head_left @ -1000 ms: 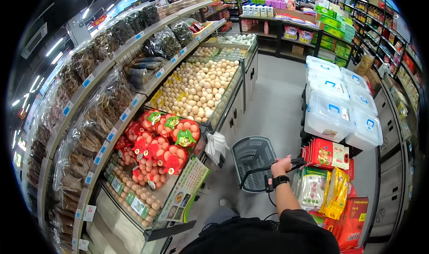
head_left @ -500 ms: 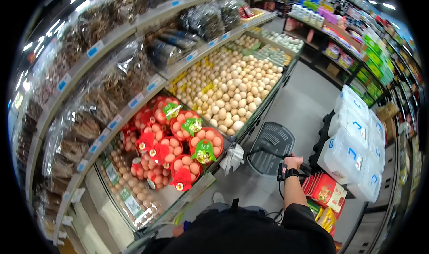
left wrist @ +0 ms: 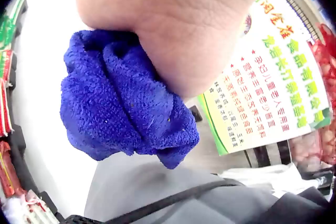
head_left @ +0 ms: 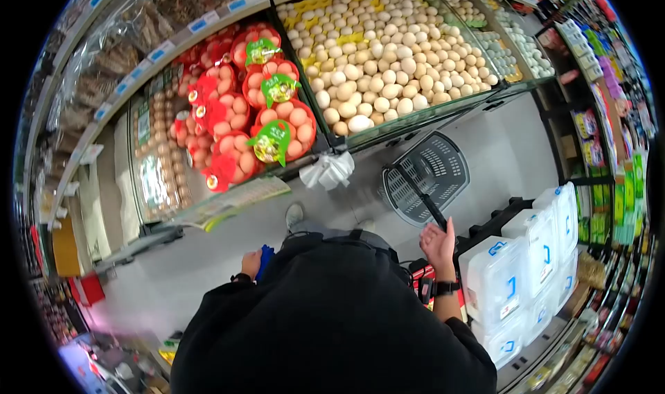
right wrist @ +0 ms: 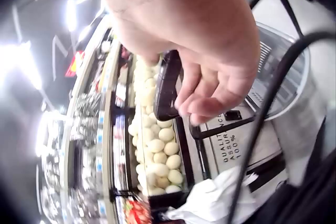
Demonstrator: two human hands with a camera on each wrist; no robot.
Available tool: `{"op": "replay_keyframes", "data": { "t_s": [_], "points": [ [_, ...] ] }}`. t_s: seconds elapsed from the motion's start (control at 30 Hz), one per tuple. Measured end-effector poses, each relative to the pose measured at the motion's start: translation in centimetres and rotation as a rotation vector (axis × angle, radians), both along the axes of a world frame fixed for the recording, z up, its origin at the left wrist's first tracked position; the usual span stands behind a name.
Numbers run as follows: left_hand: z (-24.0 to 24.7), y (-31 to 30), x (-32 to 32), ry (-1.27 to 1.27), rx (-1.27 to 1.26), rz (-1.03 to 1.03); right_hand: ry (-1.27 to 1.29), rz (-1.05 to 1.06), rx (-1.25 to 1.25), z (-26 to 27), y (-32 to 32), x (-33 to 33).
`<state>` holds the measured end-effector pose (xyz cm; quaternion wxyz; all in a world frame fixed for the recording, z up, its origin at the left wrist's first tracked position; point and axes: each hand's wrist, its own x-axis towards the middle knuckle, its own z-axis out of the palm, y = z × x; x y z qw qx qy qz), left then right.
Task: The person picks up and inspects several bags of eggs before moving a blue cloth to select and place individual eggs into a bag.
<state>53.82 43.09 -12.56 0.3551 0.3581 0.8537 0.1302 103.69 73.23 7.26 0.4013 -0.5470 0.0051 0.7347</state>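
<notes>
My left hand [head_left: 251, 263] hangs beside my body and grips a bunched blue towelling cloth [left wrist: 121, 98]. The fingers on the cloth are mostly hidden in the left wrist view. On the other side, my right hand [head_left: 438, 245] is at the upper end of the black basket handle [head_left: 422, 194], palm showing in the head view. In the right wrist view its fingers [right wrist: 210, 90] are loosely bent beside the handle, not closed round it. The grey shopping basket [head_left: 440, 165] stands on the floor ahead, its handle leaning toward me.
Loose eggs [head_left: 388, 75] fill a glass-sided bin in front, beside red-netted egg packs [head_left: 232, 110] and boxed eggs [head_left: 156, 151]. A white plastic bag [head_left: 327, 170] hangs from the bin's edge. Stacked clear storage boxes [head_left: 512, 269] stand at right.
The view has swung right and tilted down toward the egg bin. My right hand has loosened from its grip on the basket handle. My left hand with the blue cloth is now plainly in view.
</notes>
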Motion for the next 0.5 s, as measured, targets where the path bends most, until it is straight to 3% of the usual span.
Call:
{"op": "replay_keyframes", "data": {
  "t_s": [0.03, 0.1, 0.13, 0.17, 0.23, 0.27, 0.37, 0.5],
  "points": [
    [1.6, 1.2, 2.3, -0.100, -0.044, 0.133, -0.001, 0.028, -0.009, 0.6, 0.3, 1.3],
    [2.9, 1.9, 5.7, -0.111, -0.062, 0.197, -0.814, 0.393, 0.241, 1.0, 0.2, 4.2],
    [3.6, 2.2, 7.2, -0.122, -0.070, 0.232, -1.125, 0.398, 0.629, 0.7, 0.9, 5.1],
    [4.2, 2.3, 8.5, -0.124, -0.078, 0.261, -1.331, 0.495, 0.735, 0.9, 1.7, 6.6],
    [4.8, 1.9, 10.7, -0.190, -0.062, 0.385, -1.530, 0.617, 1.184, 3.1, 4.5, 6.3],
    [4.4, 1.7, 11.5, -0.192, -0.050, 0.411, -1.520, 0.634, 1.199, 2.8, 5.0, 6.7],
    [2.7, 0.4, 12.7, -0.246, -0.011, 0.436, -1.151, 1.246, 0.904, 0.2, 6.8, 7.0],
    [3.0, 0.5, 13.7, -0.081, -0.029, 0.444, -0.859, 1.208, 0.407, -2.0, 6.5, 4.7]
  ]
}}
